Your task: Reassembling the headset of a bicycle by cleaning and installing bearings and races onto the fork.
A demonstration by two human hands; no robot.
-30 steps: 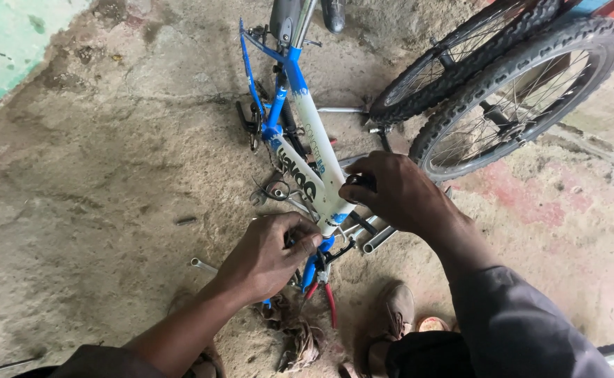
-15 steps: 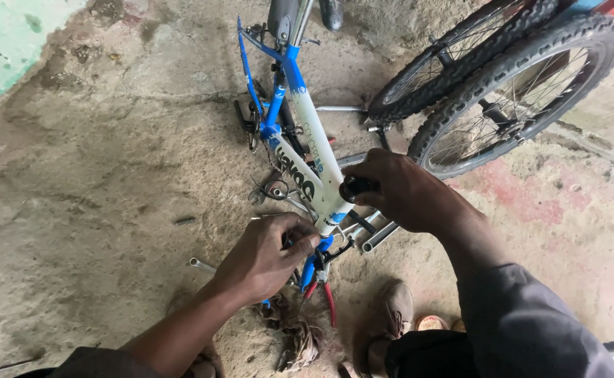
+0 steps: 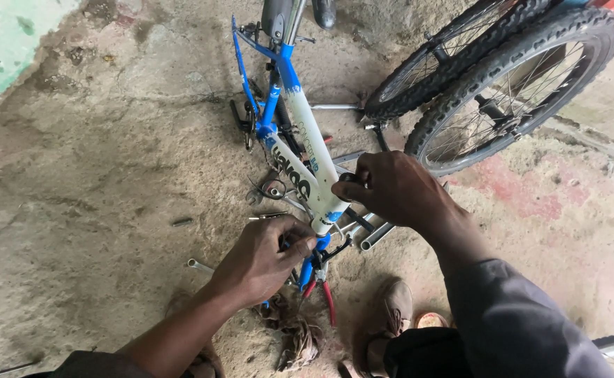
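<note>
Nearest, a rag (image 3: 294, 334) and red-handled pliers (image 3: 323, 294) lie on the concrete floor (image 3: 97, 210), beside the person's shoe (image 3: 394, 315). Just above them the left hand (image 3: 261, 260) is closed in a pinch grip on a small fitting at the near end of the bicycle frame (image 3: 305, 157), where white tube meets blue; what sits between the fingertips is too small to identify. Right hand (image 3: 391, 187) is curled shut over the frame's right side just beyond, touching the tube and covering a dark part; whether it holds a tool cannot be told.

Judgement: the step reads as seating or turning a fitting at this junction. Done well, the right hand braces the frame steady while the left keeps its pinch square to the fitting, with loose parts kept off the gritty floor.

Frame lies flat, running away from both grips toward the saddle (image 3: 277, 15). A spanner (image 3: 200, 265) rests left of the left wrist. Farther right, two wheels (image 3: 517, 77) stand.
</note>
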